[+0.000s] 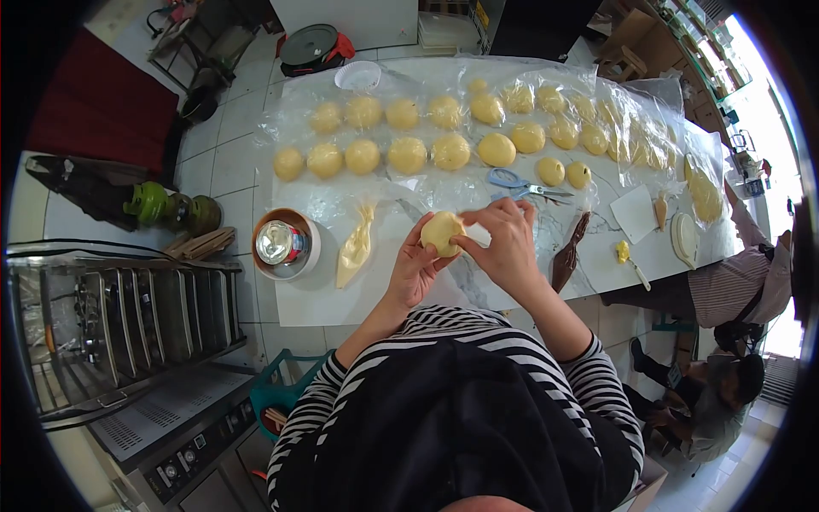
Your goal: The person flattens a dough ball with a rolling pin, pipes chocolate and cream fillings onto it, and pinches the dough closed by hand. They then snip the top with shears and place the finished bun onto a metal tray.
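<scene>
Currently cupping dough ball (441, 230) above table (316, 300) in curled left hand (414, 271), pinching edge with nearly closed right hand (507, 241); can't read label (299, 245) on can (277, 244) in bowl (312, 263); noting pale-filled bag (354, 254), dark-filled bag (566, 261).

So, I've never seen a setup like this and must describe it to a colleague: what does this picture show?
There is no machine here: a person works with two bare hands. The single picture comes from a camera worn on the head, looking forward and down, so the striped sleeves show below. The left hand holds a pale yellow ball, apparently dough; the right hand has its fingers at the ball's edge. On the white table lie more such balls, many under clear plastic, plus blue-handled scissors, a bag with pale yellow filling and one with dark brown filling. A tin sits in a bowl at the left.
</scene>
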Demonstrator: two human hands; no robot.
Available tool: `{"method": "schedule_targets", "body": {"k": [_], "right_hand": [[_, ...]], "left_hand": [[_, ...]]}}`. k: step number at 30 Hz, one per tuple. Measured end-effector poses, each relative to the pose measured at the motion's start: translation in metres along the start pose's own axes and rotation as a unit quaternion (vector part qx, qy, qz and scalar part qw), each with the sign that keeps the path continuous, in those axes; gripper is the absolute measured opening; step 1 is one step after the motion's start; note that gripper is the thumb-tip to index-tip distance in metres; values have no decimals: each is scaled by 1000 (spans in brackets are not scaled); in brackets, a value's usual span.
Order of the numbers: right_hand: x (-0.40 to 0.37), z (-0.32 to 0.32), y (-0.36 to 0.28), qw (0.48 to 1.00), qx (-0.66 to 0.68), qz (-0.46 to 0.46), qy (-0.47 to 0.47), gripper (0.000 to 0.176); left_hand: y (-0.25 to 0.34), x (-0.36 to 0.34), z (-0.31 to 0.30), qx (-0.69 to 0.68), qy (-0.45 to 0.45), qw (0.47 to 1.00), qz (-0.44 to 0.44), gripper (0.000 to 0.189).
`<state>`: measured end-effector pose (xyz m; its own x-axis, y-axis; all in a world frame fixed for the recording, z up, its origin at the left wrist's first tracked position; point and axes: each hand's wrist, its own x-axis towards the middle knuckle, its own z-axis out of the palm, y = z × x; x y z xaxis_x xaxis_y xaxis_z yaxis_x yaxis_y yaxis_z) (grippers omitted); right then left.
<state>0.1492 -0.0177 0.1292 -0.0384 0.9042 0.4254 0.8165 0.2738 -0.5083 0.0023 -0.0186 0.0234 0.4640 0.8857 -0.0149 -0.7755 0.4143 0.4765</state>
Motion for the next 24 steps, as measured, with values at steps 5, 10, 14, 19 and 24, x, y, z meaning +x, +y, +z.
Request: {"method": "schedule_targets", "body": {"k": [5, 10, 14, 19, 24], "right_hand": [[-6, 9, 9, 996, 35, -7, -78, 9], [-3, 7, 2, 994, 80, 2, -72, 9], [-2, 13, 9, 995, 49, -34, -81, 10], [8, 3, 8, 984, 114, -124, -58, 12], [7, 1, 3, 983, 90, -134, -84, 14]], "left_hand": [[0, -1, 4, 18, 22, 1000, 7, 56], [0, 0, 3, 29, 36, 998, 33, 56], [1, -1, 2, 114, 15, 992, 51, 57], [14, 0, 31, -105, -80, 990, 59, 61], [12, -1, -7, -107, -33, 992, -51, 57]]}}
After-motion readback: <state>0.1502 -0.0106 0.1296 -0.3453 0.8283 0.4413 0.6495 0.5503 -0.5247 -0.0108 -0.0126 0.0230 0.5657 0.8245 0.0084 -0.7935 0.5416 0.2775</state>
